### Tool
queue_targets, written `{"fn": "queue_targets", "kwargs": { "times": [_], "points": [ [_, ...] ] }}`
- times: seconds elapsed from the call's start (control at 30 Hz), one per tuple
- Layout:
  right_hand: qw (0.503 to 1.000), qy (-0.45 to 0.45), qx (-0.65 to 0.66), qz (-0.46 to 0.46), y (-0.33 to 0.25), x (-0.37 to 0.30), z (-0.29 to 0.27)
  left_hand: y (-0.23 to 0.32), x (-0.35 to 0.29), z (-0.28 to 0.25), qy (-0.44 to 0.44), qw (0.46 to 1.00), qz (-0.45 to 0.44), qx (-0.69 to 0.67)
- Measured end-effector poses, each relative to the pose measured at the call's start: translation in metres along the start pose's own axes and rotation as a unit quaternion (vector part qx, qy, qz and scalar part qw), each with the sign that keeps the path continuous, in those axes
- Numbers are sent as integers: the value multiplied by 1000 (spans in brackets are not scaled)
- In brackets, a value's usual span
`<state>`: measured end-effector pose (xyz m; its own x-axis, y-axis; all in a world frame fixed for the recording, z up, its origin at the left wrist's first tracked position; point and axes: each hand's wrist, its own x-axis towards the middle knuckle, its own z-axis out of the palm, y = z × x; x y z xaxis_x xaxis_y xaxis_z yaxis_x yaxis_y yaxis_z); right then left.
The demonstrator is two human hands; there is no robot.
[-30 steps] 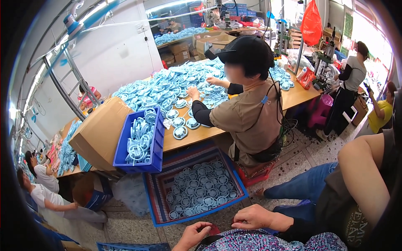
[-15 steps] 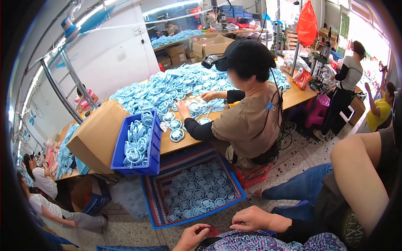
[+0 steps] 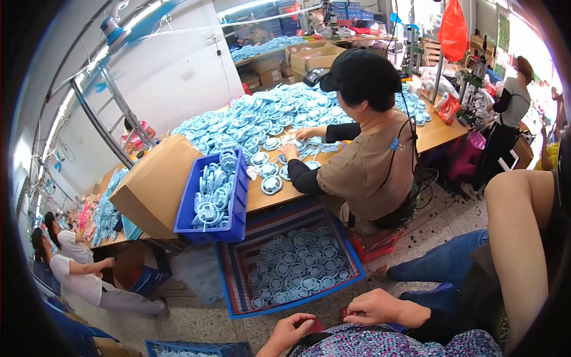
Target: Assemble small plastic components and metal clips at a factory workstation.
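Observation:
My left hand (image 3: 292,331) is low in the picture, its fingers curled beside a small red bit (image 3: 317,326). To its right, my right hand (image 3: 383,309) has bent fingers pressed together, with a bit of red at the fingertips. What either hand holds is too small and hidden to name. A patterned garment (image 3: 380,344) lies just below both hands. Ahead of them, on the floor, a blue-rimmed, striped-sided bin (image 3: 285,307) holds many round light-blue plastic parts (image 3: 300,262).
A co-worker in a brown shirt (image 3: 366,146) sits at a table heaped with light-blue parts (image 3: 256,116). A blue crate (image 3: 238,205) and a cardboard box (image 3: 156,184) stand at its near-left corner. Another person's bare bent limb (image 3: 517,238) is close on my right.
The whole view has shifted, so the scene sits farther right and lower. My hands stay close together. Red now shows at my right fingertips. A co-worker's hand has moved over the table parts.

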<state>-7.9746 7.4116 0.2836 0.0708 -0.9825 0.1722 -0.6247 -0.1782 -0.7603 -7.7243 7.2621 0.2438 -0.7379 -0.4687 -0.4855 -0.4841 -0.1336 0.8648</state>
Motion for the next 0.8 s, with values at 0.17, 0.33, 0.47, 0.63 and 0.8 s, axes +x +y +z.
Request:
{"fn": "queue_targets", "kwargs": {
  "times": [0.17,0.33,0.47,0.63,0.8],
  "points": [
    [1000,-12,-10,2,0,2,1,1,-3,-3,7,1000,-8,1],
    [1000,-16,-7,0,-2,11,0,-10,-2,-9,10,1000,11,-24],
    [1000,-17,-2,10,-6,18,2,4,-4,-6,34,993,105,-52],
    [1000,-19,16,15,-5,22,6,-2,-6,-14,40,993,85,-76],
    [998,-58,-4,37,-27,28,-3,-7,-9,-11,65,991,113,-37]
  ]
}}
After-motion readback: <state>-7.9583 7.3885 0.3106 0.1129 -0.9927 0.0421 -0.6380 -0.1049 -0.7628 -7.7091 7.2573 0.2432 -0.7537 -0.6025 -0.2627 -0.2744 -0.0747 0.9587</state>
